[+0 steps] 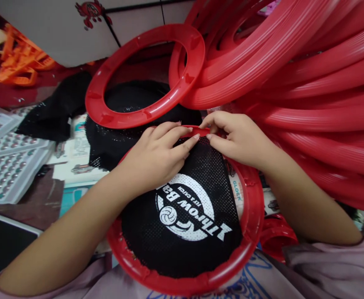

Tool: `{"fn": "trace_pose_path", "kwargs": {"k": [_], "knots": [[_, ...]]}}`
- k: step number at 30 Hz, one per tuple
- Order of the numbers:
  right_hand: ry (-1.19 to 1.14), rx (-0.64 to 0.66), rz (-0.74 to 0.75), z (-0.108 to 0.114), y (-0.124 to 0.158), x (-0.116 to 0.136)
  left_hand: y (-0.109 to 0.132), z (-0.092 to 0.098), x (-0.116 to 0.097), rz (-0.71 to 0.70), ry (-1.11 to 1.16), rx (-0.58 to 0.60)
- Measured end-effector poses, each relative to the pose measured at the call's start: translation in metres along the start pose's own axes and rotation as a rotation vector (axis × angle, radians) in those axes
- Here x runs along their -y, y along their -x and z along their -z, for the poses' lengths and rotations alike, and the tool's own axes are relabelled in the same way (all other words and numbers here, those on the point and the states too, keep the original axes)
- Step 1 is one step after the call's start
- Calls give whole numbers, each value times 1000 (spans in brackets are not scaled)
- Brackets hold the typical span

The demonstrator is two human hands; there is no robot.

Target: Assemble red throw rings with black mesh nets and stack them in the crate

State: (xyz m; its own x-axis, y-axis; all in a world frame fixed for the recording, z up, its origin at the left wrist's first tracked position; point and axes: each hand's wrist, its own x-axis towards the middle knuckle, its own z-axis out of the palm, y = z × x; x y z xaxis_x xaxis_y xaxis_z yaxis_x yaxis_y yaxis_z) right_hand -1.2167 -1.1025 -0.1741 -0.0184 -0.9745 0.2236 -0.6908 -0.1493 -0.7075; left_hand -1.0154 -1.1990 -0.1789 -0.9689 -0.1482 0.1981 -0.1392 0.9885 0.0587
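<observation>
A red plastic ring [253, 199] rests over my lap. Inside it lies black mesh fabric [175, 257] with a white "Throw Ball" print; along the right it falls short of the ring, leaving a gap. My left hand [164, 153] is spread palm down over the mesh's far part, its fingertips on the far rim and the mesh edge. Opposite it, my right hand [234, 135] is closed in a pinch at that same stretch of rim, thumb at the mesh edge. What is under the left palm is hidden.
Another red ring [97, 99] leans beyond my hands, over more black mesh [107, 145]. A big pile of red rings [325, 116] fills the right. At left are clear trays [16, 174] of small round pieces, black fabric [54, 108] and orange plastic parts [23, 58].
</observation>
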Motion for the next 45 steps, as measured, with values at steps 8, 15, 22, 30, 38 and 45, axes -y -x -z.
{"fn": "trace_pose_path", "kwargs": {"k": [8,15,22,30,38,45], "knots": [[178,54,47,7,5,15,-2,6,4,117,221,-96],[383,166,137,15,16,40,-7,15,7,293,265,-51],[578,417,-125,21,17,54,9,22,-10,489,18,-35],[674,387,-63,-2,20,49,27,48,-30,523,-224,195],[683,422,-91,-19,23,48,-5,29,-8,268,233,9],[511,209,-51,-4,20,47,0,24,4,268,415,-60]]}}
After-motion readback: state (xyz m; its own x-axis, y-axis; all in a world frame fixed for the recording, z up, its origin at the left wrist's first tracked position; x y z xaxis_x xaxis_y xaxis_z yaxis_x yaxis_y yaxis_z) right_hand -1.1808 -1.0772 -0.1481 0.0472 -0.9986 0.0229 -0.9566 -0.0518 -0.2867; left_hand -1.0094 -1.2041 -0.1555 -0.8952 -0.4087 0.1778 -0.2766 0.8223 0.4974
